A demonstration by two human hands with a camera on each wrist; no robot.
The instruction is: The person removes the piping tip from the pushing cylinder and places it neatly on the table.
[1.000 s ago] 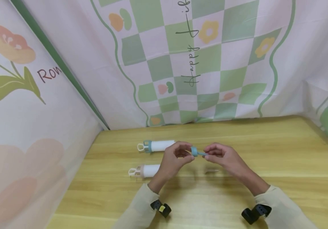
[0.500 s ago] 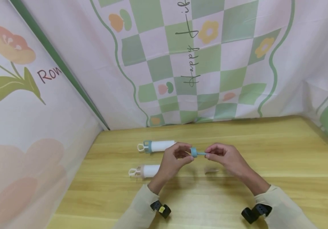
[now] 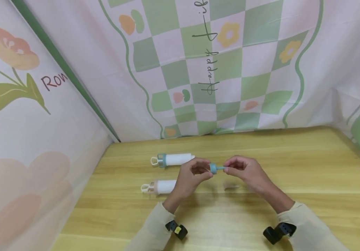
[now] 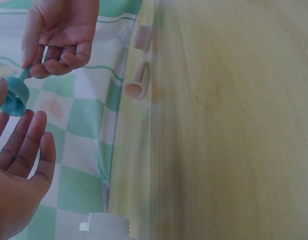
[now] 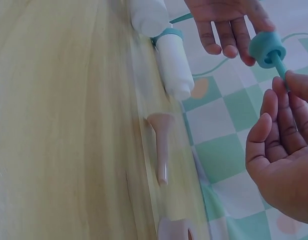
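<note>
Between both hands, above the table, is a teal ring-shaped cap (image 3: 212, 168) with a thin teal stem (image 5: 280, 65) sticking out of it. My left hand (image 3: 190, 178) pinches the cap between thumb and fingertips. From the other side, my right hand (image 3: 249, 175) pinches the free end of the stem. The left wrist view shows the stem's wide base inside the cap. Below the hands lies a pink funnel-ended stem (image 5: 163, 145), with a pink cap-like piece (image 4: 142, 38) beside it, hidden in the head view.
Two white bottles lie on their sides at the left: one with a teal collar (image 3: 178, 159), the other with a pink collar (image 3: 165, 187) and partly behind the left wrist. The wooden table (image 3: 318, 167) meets a printed curtain (image 3: 230, 76) at its back edge.
My right hand has shifted slightly left, toward the left hand, and less of the teal stem shows between them. Both grips persist; the bottles have not moved.
</note>
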